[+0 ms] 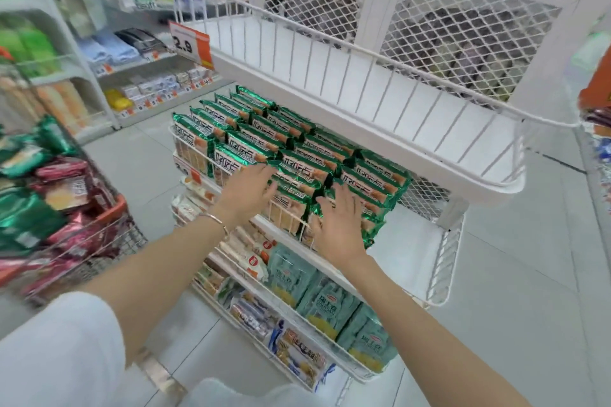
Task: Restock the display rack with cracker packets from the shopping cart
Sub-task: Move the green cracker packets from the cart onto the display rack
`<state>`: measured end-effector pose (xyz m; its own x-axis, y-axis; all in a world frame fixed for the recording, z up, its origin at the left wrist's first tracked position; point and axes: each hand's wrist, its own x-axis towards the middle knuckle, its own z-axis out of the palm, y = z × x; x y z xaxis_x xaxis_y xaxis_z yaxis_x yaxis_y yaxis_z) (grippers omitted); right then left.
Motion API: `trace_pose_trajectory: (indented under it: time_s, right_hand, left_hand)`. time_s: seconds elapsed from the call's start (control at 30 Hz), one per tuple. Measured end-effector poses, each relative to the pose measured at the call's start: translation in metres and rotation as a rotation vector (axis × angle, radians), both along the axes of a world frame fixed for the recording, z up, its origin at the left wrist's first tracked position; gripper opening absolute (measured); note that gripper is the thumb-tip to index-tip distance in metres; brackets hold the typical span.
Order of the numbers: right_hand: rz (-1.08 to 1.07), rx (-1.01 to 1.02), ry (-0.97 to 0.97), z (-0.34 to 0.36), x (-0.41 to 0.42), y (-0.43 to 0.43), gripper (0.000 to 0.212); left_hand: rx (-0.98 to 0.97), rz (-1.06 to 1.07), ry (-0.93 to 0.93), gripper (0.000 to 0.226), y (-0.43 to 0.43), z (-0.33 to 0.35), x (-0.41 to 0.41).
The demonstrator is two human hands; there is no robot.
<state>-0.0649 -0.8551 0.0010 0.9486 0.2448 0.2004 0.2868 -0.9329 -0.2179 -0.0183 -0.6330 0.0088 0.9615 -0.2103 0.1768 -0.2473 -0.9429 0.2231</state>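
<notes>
- Head view, progress: the middle tier of the display rack (447, 254) already carries rows of green cracker packets (264, 139), standing on edge from the back to the front rail. The right-hand end of that tier shows bare white floor, so I judge the job partly done, with room left to fill.
- Head view, hands: the left hand (251, 188) and the right hand (340, 225) both have straight, spread fingers laid against the front packets. Neither grips anything. It looks like squaring up the rows.
- Head view, top basket (363, 76): only its white floor shows through the bars, and no packets lie there yet.
- Head view, shopping cart (109, 228): it stands at the left, beside the rack, heaped with more green packets (26, 221) and dark red packets (66, 175), so plenty of stock remains.
- Head view, lower tiers: pale teal bags (330, 301) sit below, with other snack packs too blurred to name.
</notes>
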Motion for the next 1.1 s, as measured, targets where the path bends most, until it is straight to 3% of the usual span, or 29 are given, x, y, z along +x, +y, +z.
trace_pose_trajectory:
  time_s: [0.3,0.43,0.6,1.1]
  right_hand:
    - [0.272,-0.153,0.121,-0.018,0.008,0.142,0.049]
    - [0.378,-0.137,0.167,-0.026,0.013,0.225,0.048]
    - [0.514,-0.133,0.202,-0.037,0.015,0.331,0.045]
    - [0.825,-0.226,0.317,-0.073,0.065,0.574,0.046]
  left_hand:
    - [-0.168,0.421,0.159,0.041,0.178,-0.03,-0.062]
    - [-0.189,0.559,0.21,0.03,0.259,-0.036,-0.095]
    - [-0.171,0.704,0.224,0.032,0.351,-0.037,-0.128]
    - [-0.328,1.019,0.279,0.039,0.521,-0.074,-0.144]
